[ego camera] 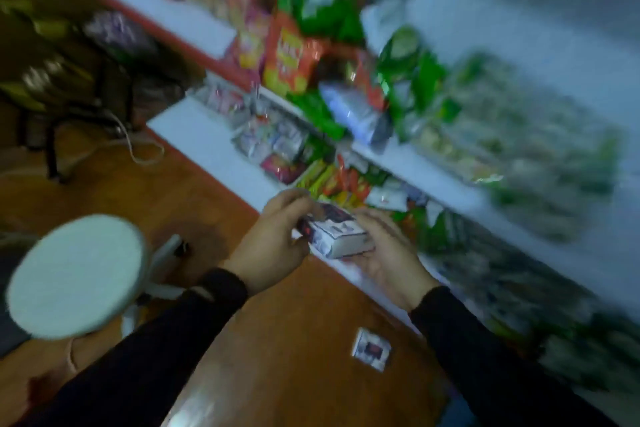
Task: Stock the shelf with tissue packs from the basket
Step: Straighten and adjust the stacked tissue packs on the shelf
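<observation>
Both my hands hold one white tissue pack (337, 234) with dark print, in front of the low white shelf (221, 149). My left hand (277, 236) grips its left end with curled fingers. My right hand (388, 253) cradles it from below and the right, fingers curled round it. A second small tissue pack (371, 348) lies on the wooden floor below my right forearm. The picture is blurred by motion. No basket shows.
White shelves with red edges run diagonally, packed with green, orange and pink snack bags (311, 55). A round white stool (76, 277) stands at the lower left. A dark chair frame (69, 90) and a cord lie at the far left on the wooden floor (284, 340).
</observation>
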Available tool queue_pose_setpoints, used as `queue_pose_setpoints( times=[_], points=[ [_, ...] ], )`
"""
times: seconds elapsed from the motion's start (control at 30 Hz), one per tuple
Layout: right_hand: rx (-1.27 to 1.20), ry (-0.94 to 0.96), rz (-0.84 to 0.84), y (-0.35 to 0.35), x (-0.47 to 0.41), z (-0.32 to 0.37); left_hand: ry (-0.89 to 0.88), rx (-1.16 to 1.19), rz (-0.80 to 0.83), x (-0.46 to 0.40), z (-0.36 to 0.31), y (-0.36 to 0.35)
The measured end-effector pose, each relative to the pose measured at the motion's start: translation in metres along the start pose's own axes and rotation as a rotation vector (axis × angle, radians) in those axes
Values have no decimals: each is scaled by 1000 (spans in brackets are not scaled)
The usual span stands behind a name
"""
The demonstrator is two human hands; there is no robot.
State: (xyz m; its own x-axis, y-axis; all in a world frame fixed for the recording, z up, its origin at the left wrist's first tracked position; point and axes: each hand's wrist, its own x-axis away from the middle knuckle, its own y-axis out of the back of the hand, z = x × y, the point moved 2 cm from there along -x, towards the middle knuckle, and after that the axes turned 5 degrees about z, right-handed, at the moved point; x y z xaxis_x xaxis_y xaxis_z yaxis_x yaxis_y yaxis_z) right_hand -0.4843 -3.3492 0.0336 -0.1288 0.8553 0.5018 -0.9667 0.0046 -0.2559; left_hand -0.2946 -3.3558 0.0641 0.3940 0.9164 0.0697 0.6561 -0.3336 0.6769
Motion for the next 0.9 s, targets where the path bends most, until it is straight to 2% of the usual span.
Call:
queue_pose_setpoints(
  times=[0.13,0.27,0.43,0.57,0.63,0.73,0.83,0.9],
  points=[
    [94,242,22,-31,86,141,-48,66,60,8,-134,114],
    [191,441,49,-53,171,249,-150,-120,4,26,-256,187],
    [238,656,-27,-46,262,343,-255,-236,-79,30,-376,227],
    [303,742,-90,-5,327,389,-279,-265,-89,25,-453,224],
    [456,853,-239,31,361,407,-321,-251,-88,22,-492,213],
    [814,985,-582,99,413,424,-368,-209,-75,10,-545,187],
    [1128,961,-925,175,457,435,-400,-161,-79,-8,-594,153],
    [1225,901,-1089,221,477,441,-415,-174,-96,-21,-626,128]
  ],
)
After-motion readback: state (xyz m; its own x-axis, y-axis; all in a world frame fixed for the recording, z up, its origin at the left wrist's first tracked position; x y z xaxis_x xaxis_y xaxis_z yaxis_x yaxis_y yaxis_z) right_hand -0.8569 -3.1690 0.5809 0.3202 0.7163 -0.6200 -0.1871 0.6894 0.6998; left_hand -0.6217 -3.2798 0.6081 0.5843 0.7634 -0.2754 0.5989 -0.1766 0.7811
